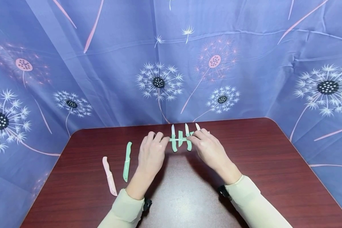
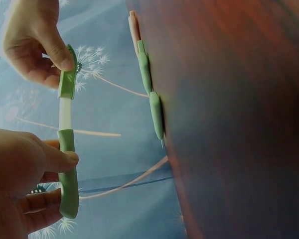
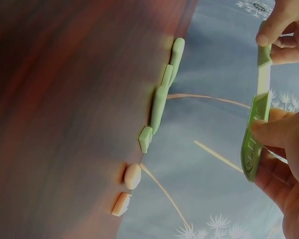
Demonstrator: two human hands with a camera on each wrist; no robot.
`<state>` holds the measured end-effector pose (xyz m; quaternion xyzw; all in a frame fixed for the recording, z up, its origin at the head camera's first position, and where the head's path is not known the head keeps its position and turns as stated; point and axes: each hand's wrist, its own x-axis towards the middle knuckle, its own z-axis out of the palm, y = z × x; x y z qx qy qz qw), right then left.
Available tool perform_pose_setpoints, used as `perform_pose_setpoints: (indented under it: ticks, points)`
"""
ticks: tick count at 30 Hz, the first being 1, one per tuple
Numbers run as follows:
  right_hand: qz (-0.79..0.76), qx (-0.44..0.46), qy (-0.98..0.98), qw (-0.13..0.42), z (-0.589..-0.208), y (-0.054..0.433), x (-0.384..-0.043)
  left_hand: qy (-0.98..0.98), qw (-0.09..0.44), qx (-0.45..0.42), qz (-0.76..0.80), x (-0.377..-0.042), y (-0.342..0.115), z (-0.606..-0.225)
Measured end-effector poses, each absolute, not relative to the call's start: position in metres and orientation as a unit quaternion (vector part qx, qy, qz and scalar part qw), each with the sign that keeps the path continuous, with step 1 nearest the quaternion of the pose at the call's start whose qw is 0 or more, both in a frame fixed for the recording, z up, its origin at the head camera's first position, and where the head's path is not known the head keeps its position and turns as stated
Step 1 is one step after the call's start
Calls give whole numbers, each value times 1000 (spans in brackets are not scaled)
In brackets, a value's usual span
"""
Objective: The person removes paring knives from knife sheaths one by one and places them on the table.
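My left hand (image 1: 153, 153) pinches the green handle of a small paring knife (image 2: 69, 174) between thumb and fingers. Opposite it, my right hand (image 1: 212, 150) grips a green blade sheath (image 3: 254, 142). The knife's pale blade runs into the mouth of this sheath, with a stretch of blade bare between handle and sheath. Both hands hold the pair level above the table, toward its far edge. Below and behind them lie a bare green-handled knife (image 1: 174, 144), a loose green sheath (image 1: 180, 141) and another green-handled knife (image 1: 189, 145).
Left of my left arm, a green knife in its sheath (image 1: 127, 163) and a pink sheathed knife (image 1: 110, 177) lie on the dark red wooden table (image 1: 74, 190). Pink pieces (image 3: 133, 176) lie past the green ones. A blue dandelion-print cloth (image 1: 117, 79) hangs behind the table.
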<state>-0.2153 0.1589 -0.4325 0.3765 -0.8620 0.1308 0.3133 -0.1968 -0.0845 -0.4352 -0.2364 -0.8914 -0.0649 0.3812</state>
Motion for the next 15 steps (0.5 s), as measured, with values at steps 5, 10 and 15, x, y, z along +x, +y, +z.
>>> perform_pose_setpoints:
  ticks: [5,10,15]
  points:
    - [128,378,-861,315,-432,160,-216,-891,385,-232,-67,-198,-86,-436]
    - [128,376,-863,312,-432,161,-217,-893,385,-226,-66,-199,-88,-435]
    - [130,375,-863,314,-432,163,-218,-893,388,-218,-61,-199,-90,-435]
